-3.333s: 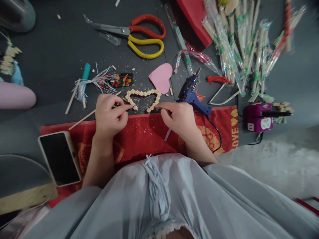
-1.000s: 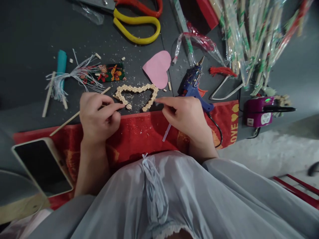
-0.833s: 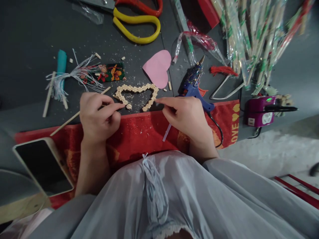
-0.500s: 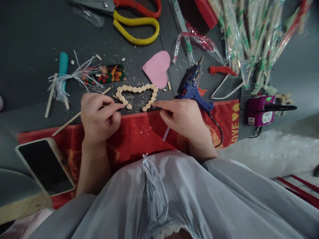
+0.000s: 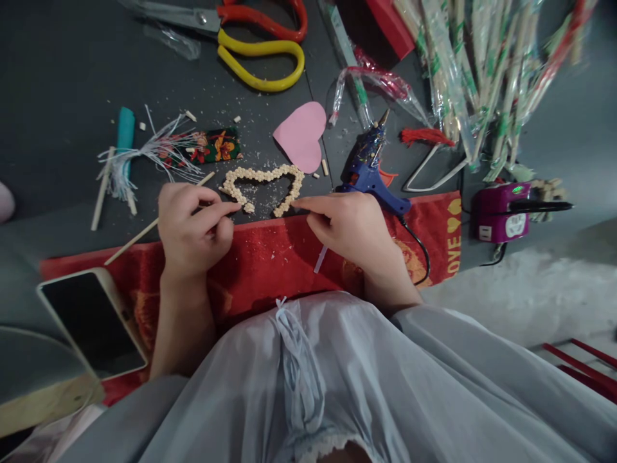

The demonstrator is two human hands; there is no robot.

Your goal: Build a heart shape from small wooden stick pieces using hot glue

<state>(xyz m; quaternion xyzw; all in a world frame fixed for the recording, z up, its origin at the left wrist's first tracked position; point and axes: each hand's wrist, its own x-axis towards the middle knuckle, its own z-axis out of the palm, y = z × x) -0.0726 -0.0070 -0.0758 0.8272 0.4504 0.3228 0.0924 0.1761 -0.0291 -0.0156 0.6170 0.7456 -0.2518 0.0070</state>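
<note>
My left hand (image 5: 193, 228) pinches a thin wooden stick (image 5: 144, 230) against the bead heart (image 5: 264, 186) on the dark table (image 5: 58, 77), while my right hand (image 5: 349, 228), forefinger stretched out, steadies its other open end.

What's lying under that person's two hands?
A red towel lies under both wrists. The left hand and right hand touch a bead heart on the dark table. A thin stick pokes from under the right hand; its upper end is covered.
</note>
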